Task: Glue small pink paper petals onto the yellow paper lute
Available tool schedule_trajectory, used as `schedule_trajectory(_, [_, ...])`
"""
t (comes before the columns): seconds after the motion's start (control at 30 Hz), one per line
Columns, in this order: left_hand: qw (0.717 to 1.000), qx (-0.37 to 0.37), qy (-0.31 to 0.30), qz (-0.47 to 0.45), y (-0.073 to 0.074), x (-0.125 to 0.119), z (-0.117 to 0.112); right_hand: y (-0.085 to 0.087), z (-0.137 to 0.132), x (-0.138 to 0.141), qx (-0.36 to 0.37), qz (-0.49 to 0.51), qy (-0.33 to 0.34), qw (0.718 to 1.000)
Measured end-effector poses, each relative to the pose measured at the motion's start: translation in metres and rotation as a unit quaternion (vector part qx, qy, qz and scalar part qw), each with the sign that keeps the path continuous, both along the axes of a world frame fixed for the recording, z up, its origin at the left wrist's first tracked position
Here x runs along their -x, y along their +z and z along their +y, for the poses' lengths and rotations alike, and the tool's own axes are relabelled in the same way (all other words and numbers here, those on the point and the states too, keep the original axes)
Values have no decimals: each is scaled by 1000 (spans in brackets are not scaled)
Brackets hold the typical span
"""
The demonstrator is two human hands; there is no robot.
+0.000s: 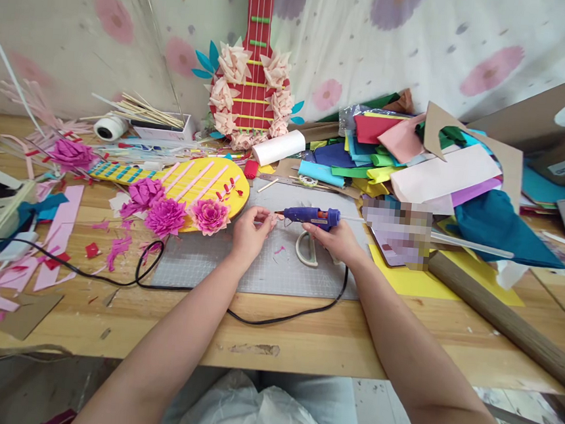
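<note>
My right hand (335,241) grips a blue glue gun (312,216), its nozzle pointing left. My left hand (250,230) pinches a small pink paper piece (273,217) right at the nozzle tip. Both hands hover over a grey cutting mat (267,270). The gun's black cord (234,307) loops across the mat and the wooden table (301,339). Scissors with pale handles (306,250) lie under my right hand.
A yellow paper guitar (200,185) with magenta paper flowers (166,216) lies left of the mat. A red guitar with peach flowers (250,97) leans on the wall. Coloured paper sheets (416,158) pile at right; a long wooden stick (500,320) lies at the front right.
</note>
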State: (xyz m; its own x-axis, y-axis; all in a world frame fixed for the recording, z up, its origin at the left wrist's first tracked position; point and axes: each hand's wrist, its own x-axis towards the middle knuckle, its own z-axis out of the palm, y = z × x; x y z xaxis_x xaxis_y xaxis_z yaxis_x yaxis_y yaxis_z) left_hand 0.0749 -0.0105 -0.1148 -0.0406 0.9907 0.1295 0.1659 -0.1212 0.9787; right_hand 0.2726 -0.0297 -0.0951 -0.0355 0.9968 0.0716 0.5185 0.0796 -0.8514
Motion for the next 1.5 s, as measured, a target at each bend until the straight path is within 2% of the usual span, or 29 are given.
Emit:
schedule_trajectory(0.33, [1000,-21,-6,22,-1,1,0,7,-2,0,16,10,-22,1000])
schedule_trajectory(0.4, [1000,-11,-11,9,-1,1,-1,9,-1,-4,12,15,-50,999])
schedule_trajectory(0.5, [1000,-5,-15,-17,-1,0,-1,8,5,-15,-11,11,-128,992])
schedule_trajectory(0.6, [999,-4,-11,-31,-2,0,0,0,16,-28,-20,-30,-203,978])
schedule_trajectory(0.67, [999,-5,-5,-34,-2,0,0,-5,23,-34,-15,-64,-223,973])
schedule_trajectory(0.77, [999,-13,4,-35,-2,0,0,-11,30,-35,-9,-104,-221,970])
schedule_trajectory(0.9, [999,-23,13,-31,1,-1,-1,-10,34,-33,8,-149,-234,961])
schedule_trajectory(1.07, [998,12,11,-68,8,-5,-2,-9,31,-37,27,-205,-232,951])
schedule_trajectory(1.17, [995,37,8,-97,13,-7,-3,-11,26,-40,13,-220,-226,949])
schedule_trajectory(1.33, [989,57,1,-137,19,-10,-3,-10,23,-40,9,-234,-256,938])
schedule_trajectory(1.5, [989,69,-16,-130,20,-10,-2,-6,22,-38,33,-242,-228,943])
